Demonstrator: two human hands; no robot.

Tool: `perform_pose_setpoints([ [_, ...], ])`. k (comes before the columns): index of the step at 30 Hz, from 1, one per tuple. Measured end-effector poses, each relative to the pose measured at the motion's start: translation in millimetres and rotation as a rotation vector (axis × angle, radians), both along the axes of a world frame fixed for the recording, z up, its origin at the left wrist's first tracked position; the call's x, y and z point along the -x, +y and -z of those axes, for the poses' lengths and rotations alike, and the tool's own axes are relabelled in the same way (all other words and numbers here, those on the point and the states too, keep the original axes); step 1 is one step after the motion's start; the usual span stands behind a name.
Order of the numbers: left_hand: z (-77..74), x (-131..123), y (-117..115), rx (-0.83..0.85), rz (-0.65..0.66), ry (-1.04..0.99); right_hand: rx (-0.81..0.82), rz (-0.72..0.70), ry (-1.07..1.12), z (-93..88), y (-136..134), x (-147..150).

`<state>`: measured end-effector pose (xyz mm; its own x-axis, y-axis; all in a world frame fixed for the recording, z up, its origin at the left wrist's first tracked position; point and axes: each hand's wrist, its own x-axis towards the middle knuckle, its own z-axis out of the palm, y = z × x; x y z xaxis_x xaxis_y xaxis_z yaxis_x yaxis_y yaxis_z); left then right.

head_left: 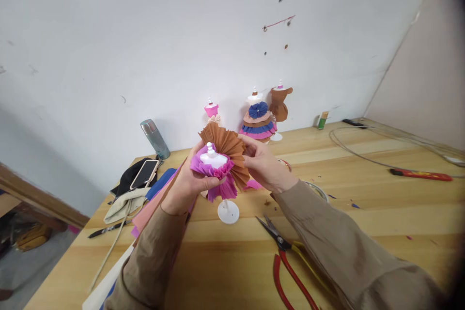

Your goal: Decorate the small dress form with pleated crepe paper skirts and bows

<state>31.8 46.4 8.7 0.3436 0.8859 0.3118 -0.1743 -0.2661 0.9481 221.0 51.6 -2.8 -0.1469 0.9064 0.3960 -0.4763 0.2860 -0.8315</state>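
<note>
A small white mannequin wears a pleated magenta paper dress, and its round white base shows below. My left hand is closed around the mannequin's side, its thumb across the front of the dress. Behind the mannequin fans out a pleated brown paper piece. My right hand pinches the right edge of that brown paper between thumb and fingers. Scissors with red and yellow handles lie on the table just below my right forearm, blades apart.
Dressed mannequins stand along the wall. At left are a thermos, a phone, coloured paper sheets and a pen. At right lie a red utility knife, a cable and a small green container.
</note>
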Motion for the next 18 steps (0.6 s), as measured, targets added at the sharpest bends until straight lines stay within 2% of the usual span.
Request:
perform_pose_setpoints([
  [4, 7.5, -2.7, 3.2, -0.024, -0.023, -0.048, -0.070, -0.040, 0.005, 0.7, -0.1, 4.6],
  [8, 13.1, -5.2, 3.8, -0.049, -0.073, -0.050, -0.062, -0.038, 0.002, 1.5, 0.2, 8.7],
  [14, 14.3, -6.7, 1.4, -0.030, -0.062, -0.096, -0.038, 0.011, 0.065, -5.5, -4.7, 11.3],
  [18, 14.8, -8.2, -1.7, -0.061, -0.053, -0.121, -0.053, -0.019, 0.117, -11.3, -9.3, 12.4],
])
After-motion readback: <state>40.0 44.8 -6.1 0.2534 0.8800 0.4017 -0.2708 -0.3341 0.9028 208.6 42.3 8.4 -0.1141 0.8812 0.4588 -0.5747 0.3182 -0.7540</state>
